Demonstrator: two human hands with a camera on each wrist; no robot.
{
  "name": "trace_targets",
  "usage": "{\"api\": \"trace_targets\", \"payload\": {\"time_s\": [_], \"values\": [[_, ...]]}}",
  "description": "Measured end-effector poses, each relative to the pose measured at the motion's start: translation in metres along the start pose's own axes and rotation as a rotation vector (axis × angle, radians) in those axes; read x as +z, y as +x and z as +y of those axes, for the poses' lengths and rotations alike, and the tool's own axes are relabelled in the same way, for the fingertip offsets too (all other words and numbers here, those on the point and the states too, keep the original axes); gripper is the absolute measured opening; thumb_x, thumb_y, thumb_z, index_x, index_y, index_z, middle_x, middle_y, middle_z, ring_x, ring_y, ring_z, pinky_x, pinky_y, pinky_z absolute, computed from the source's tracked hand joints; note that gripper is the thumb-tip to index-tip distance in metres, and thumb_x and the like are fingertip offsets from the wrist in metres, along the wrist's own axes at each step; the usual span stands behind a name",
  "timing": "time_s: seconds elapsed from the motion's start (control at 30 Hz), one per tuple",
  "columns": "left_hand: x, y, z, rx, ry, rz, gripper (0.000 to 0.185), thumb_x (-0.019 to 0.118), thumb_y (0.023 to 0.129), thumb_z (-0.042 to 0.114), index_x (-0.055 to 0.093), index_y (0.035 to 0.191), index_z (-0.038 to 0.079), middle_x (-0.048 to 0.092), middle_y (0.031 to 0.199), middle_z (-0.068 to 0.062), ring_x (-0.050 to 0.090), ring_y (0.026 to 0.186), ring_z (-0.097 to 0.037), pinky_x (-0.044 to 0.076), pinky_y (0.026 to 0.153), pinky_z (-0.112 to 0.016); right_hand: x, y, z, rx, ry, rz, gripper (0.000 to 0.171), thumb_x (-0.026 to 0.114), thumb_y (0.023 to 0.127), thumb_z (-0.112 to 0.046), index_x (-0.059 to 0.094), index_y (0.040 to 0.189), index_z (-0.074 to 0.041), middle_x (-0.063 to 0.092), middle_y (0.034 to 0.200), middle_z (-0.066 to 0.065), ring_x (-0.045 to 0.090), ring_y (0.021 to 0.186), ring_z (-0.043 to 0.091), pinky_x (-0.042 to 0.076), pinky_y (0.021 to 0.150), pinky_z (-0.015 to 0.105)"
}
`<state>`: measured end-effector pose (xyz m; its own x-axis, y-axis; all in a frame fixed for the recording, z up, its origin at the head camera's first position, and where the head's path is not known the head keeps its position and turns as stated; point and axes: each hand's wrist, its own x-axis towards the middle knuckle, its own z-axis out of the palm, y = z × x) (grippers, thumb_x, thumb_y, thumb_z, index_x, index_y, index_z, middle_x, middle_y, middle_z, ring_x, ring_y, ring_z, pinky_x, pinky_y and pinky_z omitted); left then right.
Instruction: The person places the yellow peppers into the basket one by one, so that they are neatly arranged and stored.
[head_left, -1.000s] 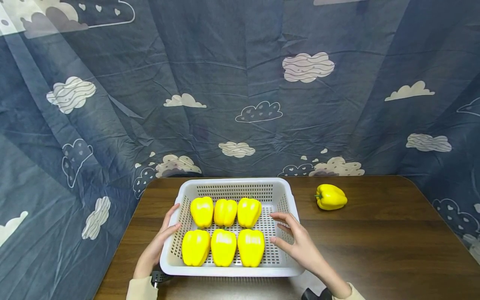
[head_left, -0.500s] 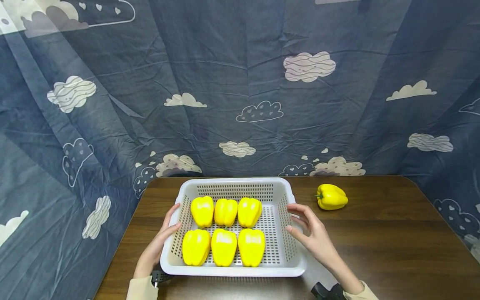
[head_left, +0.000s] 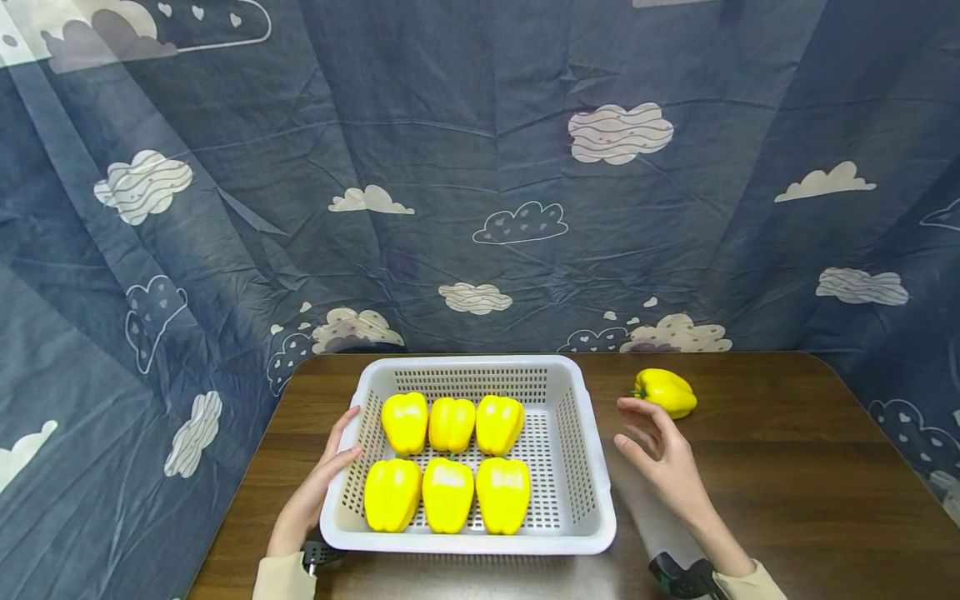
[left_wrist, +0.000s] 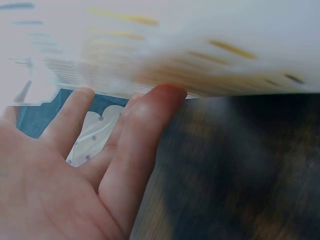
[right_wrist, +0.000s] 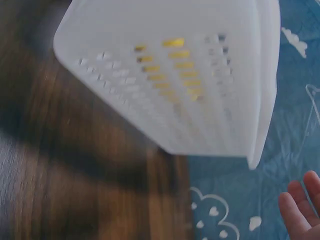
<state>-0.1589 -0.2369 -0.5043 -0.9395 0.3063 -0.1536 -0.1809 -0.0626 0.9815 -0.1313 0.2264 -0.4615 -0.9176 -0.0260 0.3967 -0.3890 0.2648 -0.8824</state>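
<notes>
Hands flank a white perforated basket (head_left: pixel 592 467) on a dark wooden table (head_left: pixel 787 483): the left hand (head_left: pixel 318 483) rests relaxed against its left wall, while the right hand (head_left: pixel 663 454) hovers open, holding nothing, between the basket and a loose yellow pepper (head_left: pixel 666 392). Six yellow peppers (head_left: pixel 447 492) fill the basket.
</notes>
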Motion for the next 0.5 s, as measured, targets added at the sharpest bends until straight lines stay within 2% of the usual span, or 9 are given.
{"api": "trace_targets", "payload": {"time_s": [0.23,0.5], "values": [[0.001,0.0,0.0,-0.002,-0.002,-0.002,0.06,0.038,0.1,0.023,0.005,0.15,0.031,-0.007,0.156,-0.011,0.015,0.136,-0.048,0.024,0.101,-0.061,-0.013,0.001,0.018,-0.018,-0.053,0.06,0.045,0.062,0.086,0.011,0.046,0.128,0.008,0.053,0.125,0.009,0.05,0.114,0.001,0.038,0.094,0.015],[0.001,0.0,0.0,0.004,0.008,0.003,0.06,0.038,0.1,0.023,0.005,0.151,0.032,-0.007,0.156,-0.011,0.015,0.136,-0.048,0.023,0.101,-0.063,-0.029,0.004,0.037,0.012,-0.09,0.147,0.047,0.063,0.084,0.013,0.046,0.127,0.009,0.052,0.122,0.003,0.047,0.114,-0.002,0.037,0.094,0.014]]}}
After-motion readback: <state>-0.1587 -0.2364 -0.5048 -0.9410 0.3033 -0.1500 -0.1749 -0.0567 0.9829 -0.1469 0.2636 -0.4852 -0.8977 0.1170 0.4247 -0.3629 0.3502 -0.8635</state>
